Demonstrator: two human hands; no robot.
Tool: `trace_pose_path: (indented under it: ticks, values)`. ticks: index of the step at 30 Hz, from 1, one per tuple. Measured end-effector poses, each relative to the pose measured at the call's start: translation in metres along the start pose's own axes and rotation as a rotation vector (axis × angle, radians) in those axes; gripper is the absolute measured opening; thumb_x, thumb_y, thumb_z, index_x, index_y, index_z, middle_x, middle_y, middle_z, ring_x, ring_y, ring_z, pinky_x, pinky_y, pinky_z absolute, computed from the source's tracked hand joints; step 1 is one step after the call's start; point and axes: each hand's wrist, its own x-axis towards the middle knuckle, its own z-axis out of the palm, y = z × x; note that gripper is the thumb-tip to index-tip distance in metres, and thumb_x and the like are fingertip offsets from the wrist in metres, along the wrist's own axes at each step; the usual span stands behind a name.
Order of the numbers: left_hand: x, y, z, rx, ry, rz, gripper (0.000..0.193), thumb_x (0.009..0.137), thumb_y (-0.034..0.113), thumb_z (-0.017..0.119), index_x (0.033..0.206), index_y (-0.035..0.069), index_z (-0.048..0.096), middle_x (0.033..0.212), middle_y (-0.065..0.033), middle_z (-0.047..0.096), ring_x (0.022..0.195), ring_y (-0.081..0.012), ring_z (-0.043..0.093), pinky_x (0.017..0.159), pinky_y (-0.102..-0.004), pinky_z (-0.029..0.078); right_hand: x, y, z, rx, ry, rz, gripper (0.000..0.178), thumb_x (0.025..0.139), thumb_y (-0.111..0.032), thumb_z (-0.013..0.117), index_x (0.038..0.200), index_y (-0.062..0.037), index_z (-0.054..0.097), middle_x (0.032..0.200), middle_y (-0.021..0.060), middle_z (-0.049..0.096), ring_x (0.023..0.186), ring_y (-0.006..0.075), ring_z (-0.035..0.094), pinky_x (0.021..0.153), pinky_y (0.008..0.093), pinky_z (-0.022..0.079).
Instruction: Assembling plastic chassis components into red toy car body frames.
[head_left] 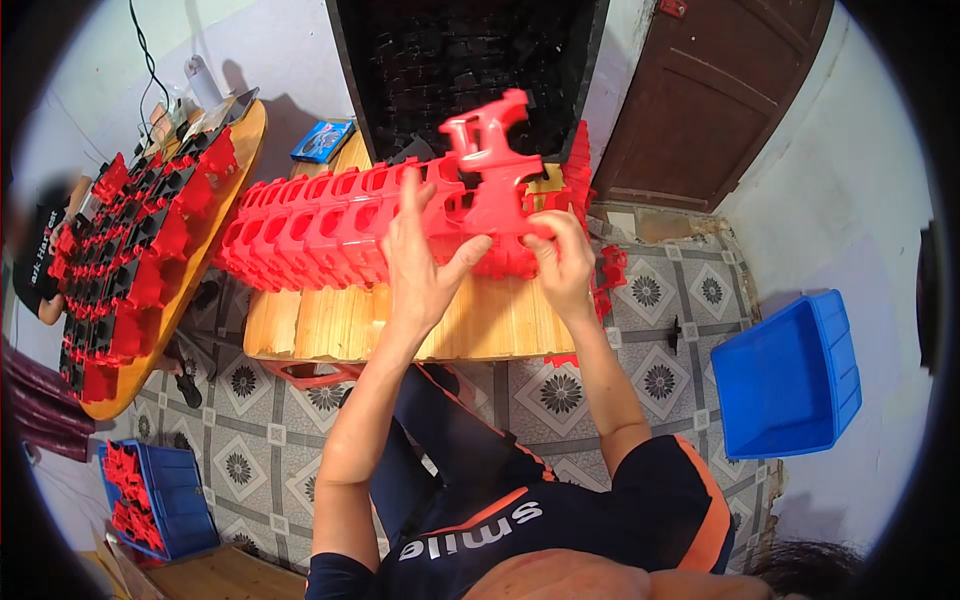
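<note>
The right hand (565, 255) has its grip pinched, thumb against curled fingers, on the lower right corner of a red plastic piece (497, 170). The piece stands roughly upright in front of the person, over the near edge of the counter (330, 330) and before the right end of a long row of similar red pieces (310, 222). The left hand (420, 265) has its grip spread wide, fingers up and thumb pointing at the piece's lower left side — whether the thumb touches it, I cannot tell.

Behind the row stands a large black box (352, 85) with dark pieces inside; a small blue package (322, 141) lies to its left. Farther left, a second counter (252, 140) carries red and black pieces (165, 285), with a co-worker (45, 245) beyond it. A blue crate (185, 505) at lower left holds red pieces — a blue bin (765, 395) sits on the right.
</note>
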Motion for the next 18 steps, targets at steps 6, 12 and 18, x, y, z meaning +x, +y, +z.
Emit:
trace_pose_path:
  ticks: [6,12,18]
  values:
    - [0.002,0.003,-0.024,-0.943,0.219,-0.423,0.087,0.087,0.027,0.072,0.152,0.008,0.017,0.139,-0.0118,0.046,0.125,-0.0260,0.048,0.106,-0.0405,0.038,0.034,-0.027,0.020,0.267,-0.388,-0.327,0.023,0.085,-0.021,0.071,0.100,-0.0039,0.066,0.097,0.0073,0.069,0.086,0.0214,0.065,0.068,0.0296,0.051]
    - [-0.056,-0.019,-0.060,-1.298,0.250,-0.511,0.073,0.092,0.038,0.061,0.152,0.012,0.027,0.149,-0.0127,0.038,0.136,-0.0300,0.041,0.112,-0.0480,0.034,0.162,0.150,0.085,0.028,-0.118,0.371,0.035,0.091,-0.030,0.066,0.112,-0.0021,0.066,0.104,0.0154,0.069,0.085,0.0204,0.068,0.070,0.0305,0.052]
    - [-0.107,-0.016,-0.079,-1.372,0.284,-0.659,0.092,0.084,0.065,0.060,0.152,0.012,0.026,0.149,-0.0144,0.038,0.134,-0.0317,0.043,0.111,-0.0497,0.036,0.219,0.233,0.173,-0.780,-0.274,0.345,0.043,0.083,-0.041,0.071,0.114,-0.0123,0.069,0.119,0.0149,0.064,0.103,0.0297,0.065,0.090,0.0446,0.047]
